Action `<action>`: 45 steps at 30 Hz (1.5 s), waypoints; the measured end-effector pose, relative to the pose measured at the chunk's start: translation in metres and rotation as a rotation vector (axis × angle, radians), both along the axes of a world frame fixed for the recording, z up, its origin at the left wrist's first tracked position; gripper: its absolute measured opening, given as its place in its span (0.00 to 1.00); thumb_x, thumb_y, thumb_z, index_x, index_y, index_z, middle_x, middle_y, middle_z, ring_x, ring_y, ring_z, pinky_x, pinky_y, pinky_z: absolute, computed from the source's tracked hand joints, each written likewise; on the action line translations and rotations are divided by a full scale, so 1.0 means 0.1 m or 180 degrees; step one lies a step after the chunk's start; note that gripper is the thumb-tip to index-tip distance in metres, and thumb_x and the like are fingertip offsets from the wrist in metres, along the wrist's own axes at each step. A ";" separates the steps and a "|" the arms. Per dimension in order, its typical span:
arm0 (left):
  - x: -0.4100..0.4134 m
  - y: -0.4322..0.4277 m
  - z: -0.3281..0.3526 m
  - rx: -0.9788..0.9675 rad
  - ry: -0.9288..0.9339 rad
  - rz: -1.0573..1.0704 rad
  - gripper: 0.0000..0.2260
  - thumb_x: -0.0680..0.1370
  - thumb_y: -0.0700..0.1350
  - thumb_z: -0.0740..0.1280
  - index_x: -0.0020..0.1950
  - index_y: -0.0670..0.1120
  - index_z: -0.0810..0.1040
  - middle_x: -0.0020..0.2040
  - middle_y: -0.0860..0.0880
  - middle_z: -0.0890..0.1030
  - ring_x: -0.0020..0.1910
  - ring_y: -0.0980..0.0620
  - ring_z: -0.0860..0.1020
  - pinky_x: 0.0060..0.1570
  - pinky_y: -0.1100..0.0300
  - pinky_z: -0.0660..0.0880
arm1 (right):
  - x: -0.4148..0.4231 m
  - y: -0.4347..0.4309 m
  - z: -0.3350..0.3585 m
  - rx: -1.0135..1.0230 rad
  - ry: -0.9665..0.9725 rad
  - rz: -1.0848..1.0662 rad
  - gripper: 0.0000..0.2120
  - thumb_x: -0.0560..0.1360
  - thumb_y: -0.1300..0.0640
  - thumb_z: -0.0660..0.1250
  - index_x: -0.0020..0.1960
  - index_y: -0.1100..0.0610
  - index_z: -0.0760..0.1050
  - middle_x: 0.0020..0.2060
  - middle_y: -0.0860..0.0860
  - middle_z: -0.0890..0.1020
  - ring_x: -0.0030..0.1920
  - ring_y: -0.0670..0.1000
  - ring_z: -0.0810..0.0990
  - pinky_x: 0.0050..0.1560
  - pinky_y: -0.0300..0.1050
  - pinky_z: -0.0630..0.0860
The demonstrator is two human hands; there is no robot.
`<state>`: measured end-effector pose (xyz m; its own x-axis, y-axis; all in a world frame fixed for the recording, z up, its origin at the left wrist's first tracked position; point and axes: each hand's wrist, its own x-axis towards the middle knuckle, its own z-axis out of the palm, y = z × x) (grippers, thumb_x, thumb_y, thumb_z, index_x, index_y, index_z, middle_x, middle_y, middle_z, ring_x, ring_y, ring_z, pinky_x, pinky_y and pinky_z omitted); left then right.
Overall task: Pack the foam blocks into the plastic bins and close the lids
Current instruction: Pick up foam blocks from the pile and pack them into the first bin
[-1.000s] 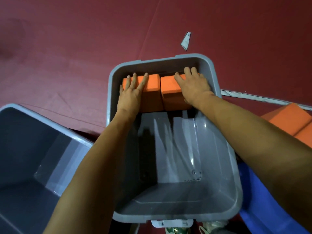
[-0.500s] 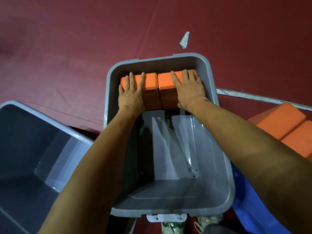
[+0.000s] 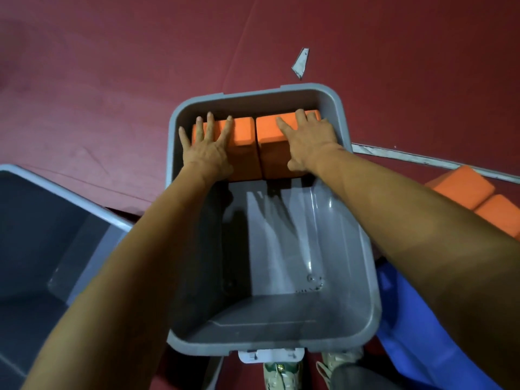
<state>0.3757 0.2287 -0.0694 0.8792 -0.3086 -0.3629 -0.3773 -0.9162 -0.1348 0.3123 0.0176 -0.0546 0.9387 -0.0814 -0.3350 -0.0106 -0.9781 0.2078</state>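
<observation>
Head view: both foam blocks sit at the far end of the grey bin (image 3: 253,94), side by side across its width, the seam between them running away from you. Your left hand (image 3: 206,147) lies flat on the left block (image 3: 243,136), fingers straight and splayed wide, fingertips at its far edge. Your right hand (image 3: 309,139) lies flat on the right block (image 3: 267,136), fingers straight and a bit closer together, thumb down on the near face. Neither hand grips; both press with open palms. The blocks look tight to each other and near the far wall, but I can't tell if they touch it. What matters for the next move is that the bare bin floor lies on your side of the blocks, and the spare blocks (image 3: 464,190) lie outside the bin to the right, so your right hand is the nearer one to fetch them. I judge the packing as early, with most of this bin unfilled and the second bin (image 3: 70,195) on the left showing nothing inside. The foam is matte orange with rounded corners and likely gives under pressure. The bins are smooth, glossy plastic with rolled rims, and there's a white latch (image 3: 271,356) on the near edge. No lid is clearly visible. The blue sheet-like thing (image 3: 422,319) at lower right could be one, can't tell.
</observation>
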 end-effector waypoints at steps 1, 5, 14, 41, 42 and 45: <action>-0.07 -0.02 0.06 -0.0017 -0.0128 0.0000 0.50 0.72 0.50 0.69 0.80 0.57 0.35 0.82 0.44 0.39 0.80 0.40 0.39 0.74 0.31 0.41 | -0.04 0.00 0.07 -0.0023 0.0059 0.0017 0.50 0.70 0.42 0.69 0.81 0.48 0.42 0.73 0.61 0.59 0.70 0.63 0.63 0.64 0.59 0.68; -0.48 -0.26 0.32 -0.0614 -0.0002 0.0197 0.49 0.71 0.49 0.69 0.81 0.57 0.39 0.82 0.45 0.41 0.81 0.40 0.44 0.75 0.33 0.44 | -0.39 0.03 0.29 -0.0073 -0.0056 -0.0103 0.50 0.70 0.44 0.71 0.81 0.53 0.44 0.71 0.62 0.64 0.70 0.63 0.65 0.67 0.60 0.66; -1.28 -0.86 1.39 -0.0859 0.0864 0.0111 0.41 0.77 0.53 0.68 0.81 0.60 0.43 0.82 0.45 0.46 0.80 0.42 0.56 0.75 0.38 0.56 | -1.34 0.13 1.19 0.0174 0.0070 -0.0334 0.38 0.71 0.46 0.70 0.75 0.55 0.58 0.71 0.59 0.65 0.71 0.62 0.65 0.70 0.62 0.61; -4.30 -2.40 3.62 -0.0853 -0.0227 -0.1574 0.29 0.80 0.54 0.60 0.81 0.55 0.57 0.81 0.45 0.57 0.79 0.43 0.56 0.75 0.36 0.53 | -4.54 -1.07 3.40 0.0281 -0.0786 -0.1403 0.35 0.73 0.50 0.67 0.77 0.54 0.59 0.71 0.56 0.65 0.71 0.61 0.64 0.70 0.62 0.60; -4.41 -2.47 3.61 -0.0807 -0.0266 -0.1644 0.29 0.80 0.55 0.59 0.81 0.54 0.56 0.81 0.45 0.57 0.79 0.43 0.56 0.75 0.36 0.53 | -4.64 -1.14 3.38 0.0287 -0.0794 -0.1460 0.35 0.73 0.50 0.67 0.77 0.54 0.59 0.71 0.56 0.65 0.71 0.62 0.64 0.71 0.62 0.60; -4.71 -2.66 3.55 -0.0623 -0.0302 -0.1861 0.31 0.81 0.58 0.58 0.82 0.53 0.53 0.82 0.45 0.55 0.80 0.43 0.54 0.75 0.36 0.52 | -4.94 -1.32 3.28 0.0302 -0.0782 -0.1635 0.34 0.74 0.48 0.67 0.76 0.53 0.60 0.70 0.56 0.65 0.71 0.62 0.65 0.70 0.62 0.60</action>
<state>-0.0951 -0.0374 0.2858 0.5705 -0.8015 -0.1794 -0.8185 -0.5730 -0.0428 -0.1819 -0.1148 0.2737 0.8378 -0.5276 -0.1402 -0.5261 -0.8489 0.0510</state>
